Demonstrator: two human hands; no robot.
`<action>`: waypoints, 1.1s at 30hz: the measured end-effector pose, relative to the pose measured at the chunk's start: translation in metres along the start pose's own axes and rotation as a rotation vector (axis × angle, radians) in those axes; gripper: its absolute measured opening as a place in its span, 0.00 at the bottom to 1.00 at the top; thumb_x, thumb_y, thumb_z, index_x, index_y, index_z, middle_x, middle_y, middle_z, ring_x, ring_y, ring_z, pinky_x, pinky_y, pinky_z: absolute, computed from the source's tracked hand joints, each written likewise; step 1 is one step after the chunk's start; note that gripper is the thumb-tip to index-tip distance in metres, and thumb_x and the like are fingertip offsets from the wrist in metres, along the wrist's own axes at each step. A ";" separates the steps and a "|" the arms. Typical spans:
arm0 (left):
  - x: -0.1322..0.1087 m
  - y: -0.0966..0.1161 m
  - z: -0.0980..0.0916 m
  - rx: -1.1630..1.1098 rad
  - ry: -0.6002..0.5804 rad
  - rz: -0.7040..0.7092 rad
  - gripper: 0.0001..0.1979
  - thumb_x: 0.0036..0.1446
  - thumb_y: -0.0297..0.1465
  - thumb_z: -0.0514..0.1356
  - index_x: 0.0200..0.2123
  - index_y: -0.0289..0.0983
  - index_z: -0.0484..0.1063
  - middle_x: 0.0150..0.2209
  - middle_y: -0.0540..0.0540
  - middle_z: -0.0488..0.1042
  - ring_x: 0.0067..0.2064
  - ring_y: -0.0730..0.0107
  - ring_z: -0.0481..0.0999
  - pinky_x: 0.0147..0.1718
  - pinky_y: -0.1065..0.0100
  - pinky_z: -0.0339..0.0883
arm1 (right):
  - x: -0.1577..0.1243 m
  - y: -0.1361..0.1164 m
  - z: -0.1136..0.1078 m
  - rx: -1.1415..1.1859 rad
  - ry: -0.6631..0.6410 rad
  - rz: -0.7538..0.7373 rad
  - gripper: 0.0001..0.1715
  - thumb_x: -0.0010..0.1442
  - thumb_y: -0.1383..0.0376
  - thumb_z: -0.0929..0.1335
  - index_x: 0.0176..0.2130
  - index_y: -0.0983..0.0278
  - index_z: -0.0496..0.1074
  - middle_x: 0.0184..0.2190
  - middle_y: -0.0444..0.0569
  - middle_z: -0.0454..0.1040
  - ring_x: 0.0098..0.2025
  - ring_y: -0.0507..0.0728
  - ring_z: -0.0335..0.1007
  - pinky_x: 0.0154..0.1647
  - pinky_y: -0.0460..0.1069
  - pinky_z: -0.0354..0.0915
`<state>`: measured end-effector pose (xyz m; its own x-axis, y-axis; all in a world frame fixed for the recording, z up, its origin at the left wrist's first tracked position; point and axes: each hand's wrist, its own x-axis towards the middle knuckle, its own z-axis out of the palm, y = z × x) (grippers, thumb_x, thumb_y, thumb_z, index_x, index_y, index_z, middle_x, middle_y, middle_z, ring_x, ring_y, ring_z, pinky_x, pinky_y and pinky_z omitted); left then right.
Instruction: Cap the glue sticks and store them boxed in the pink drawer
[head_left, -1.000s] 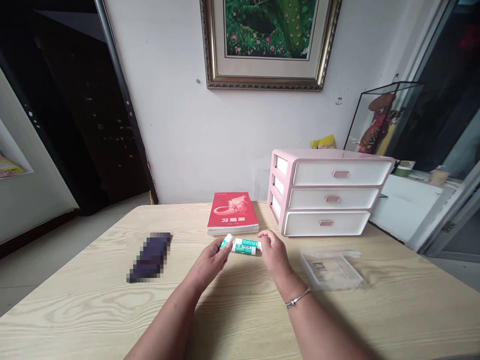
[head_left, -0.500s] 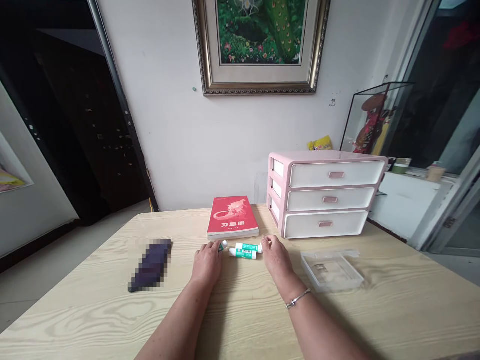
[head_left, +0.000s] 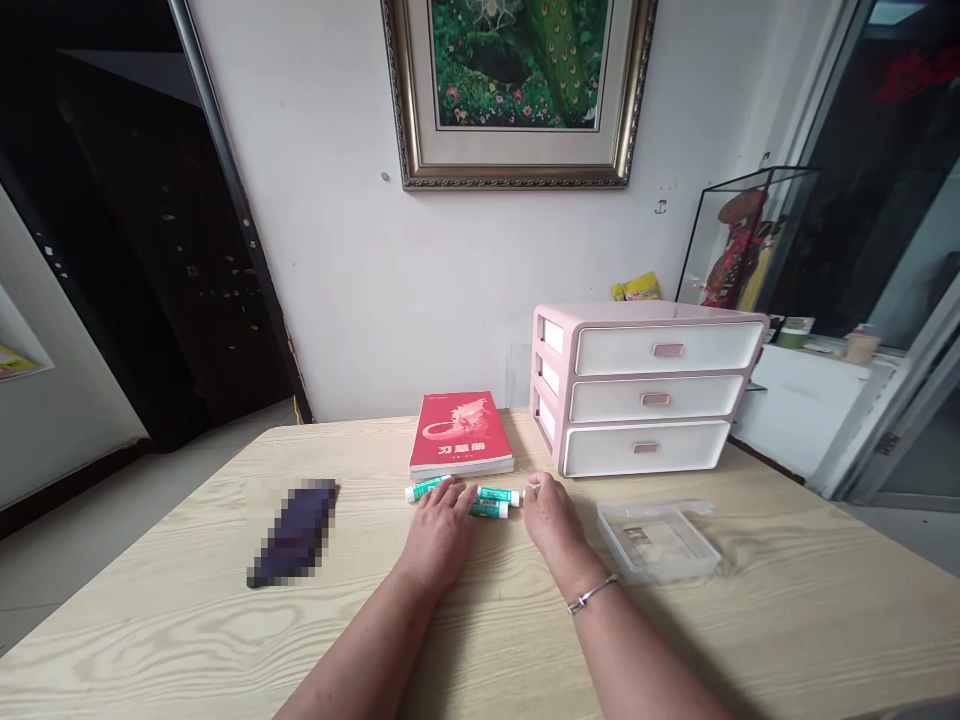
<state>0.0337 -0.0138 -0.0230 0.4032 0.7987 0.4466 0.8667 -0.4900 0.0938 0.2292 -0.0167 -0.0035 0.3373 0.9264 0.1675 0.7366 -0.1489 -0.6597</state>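
My left hand [head_left: 441,535] lies palm down with its fingers stretched out over several small green-and-white tubes that look like glue sticks. One tube [head_left: 426,489] shows beyond its fingertips on the left. Two more, an upper tube [head_left: 499,496] and a lower tube [head_left: 491,509], lie side by side to the right, their left ends hidden by the fingers. My right hand [head_left: 551,515] rests just right of these tubes, thumb and fingers pinched together. Something small and pale shows at its fingertips, too small to name.
A red book [head_left: 461,430] lies behind the tubes. A pink and white drawer unit [head_left: 649,390] stands at the back right. A clear plastic box [head_left: 660,545] sits right of my right hand. A blurred dark object [head_left: 292,532] lies on the left of the wooden table [head_left: 165,610].
My left hand has moved right, off the left tube and over the left ends of the other two. My right hand stays almost where it was, still pinched.
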 end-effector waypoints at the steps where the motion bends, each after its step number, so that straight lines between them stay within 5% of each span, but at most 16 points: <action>1: -0.001 0.003 0.001 -0.002 -0.018 0.008 0.23 0.62 0.27 0.53 0.61 0.40 0.64 0.58 0.43 0.70 0.62 0.55 0.61 0.60 0.56 0.53 | 0.000 0.000 -0.001 -0.022 -0.003 -0.001 0.19 0.63 0.66 0.60 0.51 0.65 0.69 0.48 0.59 0.74 0.50 0.62 0.71 0.44 0.51 0.61; 6: -0.002 0.009 -0.005 0.019 -0.077 -0.021 0.18 0.60 0.31 0.56 0.54 0.38 0.71 0.47 0.41 0.75 0.54 0.54 0.68 0.58 0.55 0.55 | -0.003 -0.001 -0.002 -0.124 -0.055 -0.036 0.14 0.60 0.65 0.62 0.43 0.64 0.72 0.44 0.59 0.75 0.46 0.64 0.72 0.40 0.52 0.61; 10: -0.005 0.011 -0.017 -0.063 -0.129 -0.045 0.09 0.58 0.34 0.58 0.38 0.39 0.76 0.39 0.42 0.75 0.46 0.56 0.72 0.49 0.60 0.62 | -0.007 0.001 0.003 -0.143 -0.124 -0.080 0.10 0.56 0.65 0.64 0.38 0.62 0.71 0.42 0.56 0.75 0.43 0.63 0.73 0.37 0.51 0.60; 15: -0.011 0.006 -0.021 -0.277 -0.091 -0.139 0.05 0.52 0.30 0.60 0.32 0.38 0.76 0.32 0.45 0.75 0.37 0.62 0.73 0.37 0.66 0.62 | -0.013 0.000 0.012 -0.030 -0.177 -0.185 0.12 0.52 0.64 0.67 0.39 0.62 0.70 0.40 0.52 0.75 0.40 0.59 0.71 0.35 0.48 0.59; 20: -0.015 0.002 -0.024 -0.731 0.044 -0.278 0.08 0.53 0.34 0.62 0.37 0.37 0.75 0.34 0.46 0.76 0.36 0.65 0.73 0.36 0.69 0.63 | -0.015 -0.002 0.022 0.071 -0.211 -0.308 0.18 0.52 0.67 0.67 0.45 0.61 0.72 0.34 0.47 0.75 0.35 0.55 0.70 0.33 0.46 0.58; 24: -0.015 0.006 -0.030 -1.028 0.066 -0.251 0.12 0.54 0.38 0.64 0.35 0.35 0.72 0.33 0.46 0.75 0.36 0.66 0.72 0.36 0.69 0.65 | -0.015 -0.002 0.027 0.161 -0.299 -0.333 0.13 0.56 0.68 0.65 0.42 0.60 0.74 0.28 0.44 0.75 0.30 0.53 0.70 0.30 0.46 0.57; 27: -0.014 0.011 -0.033 -1.218 0.053 -0.230 0.14 0.57 0.41 0.62 0.39 0.36 0.70 0.37 0.45 0.75 0.40 0.65 0.74 0.41 0.66 0.66 | -0.016 -0.005 0.023 0.190 -0.241 -0.307 0.15 0.56 0.70 0.64 0.42 0.62 0.74 0.31 0.46 0.77 0.34 0.54 0.71 0.33 0.46 0.59; 33: -0.016 0.018 -0.037 -1.186 0.083 -0.229 0.15 0.63 0.44 0.55 0.41 0.37 0.66 0.34 0.48 0.73 0.37 0.67 0.72 0.40 0.66 0.66 | -0.020 -0.014 0.008 0.414 -0.154 -0.328 0.15 0.62 0.63 0.61 0.38 0.63 0.75 0.29 0.46 0.75 0.31 0.54 0.70 0.33 0.46 0.61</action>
<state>0.0322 -0.0485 0.0041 0.2178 0.9054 0.3644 0.0903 -0.3904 0.9162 0.2074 -0.0308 -0.0033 0.0166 0.9459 0.3240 0.4862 0.2755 -0.8293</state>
